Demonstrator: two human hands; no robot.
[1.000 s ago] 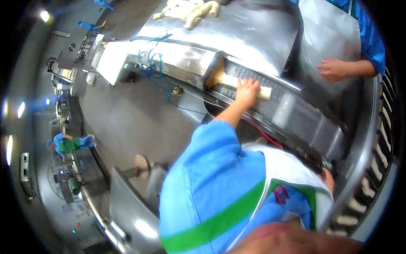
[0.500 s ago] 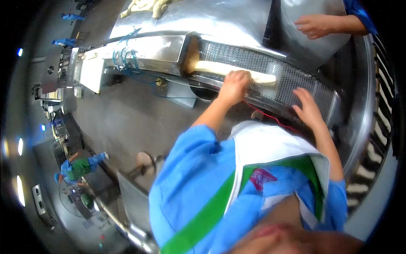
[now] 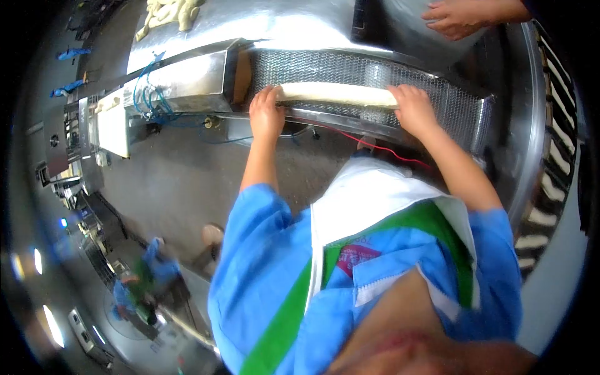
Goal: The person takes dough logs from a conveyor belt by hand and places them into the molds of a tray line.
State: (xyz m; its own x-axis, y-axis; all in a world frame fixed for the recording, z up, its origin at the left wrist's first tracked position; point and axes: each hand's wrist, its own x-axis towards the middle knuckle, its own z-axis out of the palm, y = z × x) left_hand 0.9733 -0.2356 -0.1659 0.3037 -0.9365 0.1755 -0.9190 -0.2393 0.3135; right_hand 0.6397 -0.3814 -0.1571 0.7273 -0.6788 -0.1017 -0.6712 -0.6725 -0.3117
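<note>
A long, pale dough roll (image 3: pixel 337 94) stretches crosswise over the metal mesh conveyor belt (image 3: pixel 319 64). Its left end is in my left hand (image 3: pixel 267 114), with the fingers closed round it near the mouth of the metal housing. My right hand (image 3: pixel 414 110) grips the opposite end, the fingers curled over the dough. Whether the roll's middle touches the mesh or hangs just above it, I cannot tell.
A co-worker's hand (image 3: pixel 456 17) is over the metal surface beyond the belt. More dough (image 3: pixel 169 14) lies at the far left of the steel table (image 3: pixel 250 22). Dough strips in dark trays (image 3: pixel 559 159) line the right side. A red cord (image 3: pixel 387 150) hangs below the conveyor.
My left hand has slid from the roll's middle to its left end. My right hand, open and apart before, has closed on the right end. The co-worker's hand appears higher in view.
</note>
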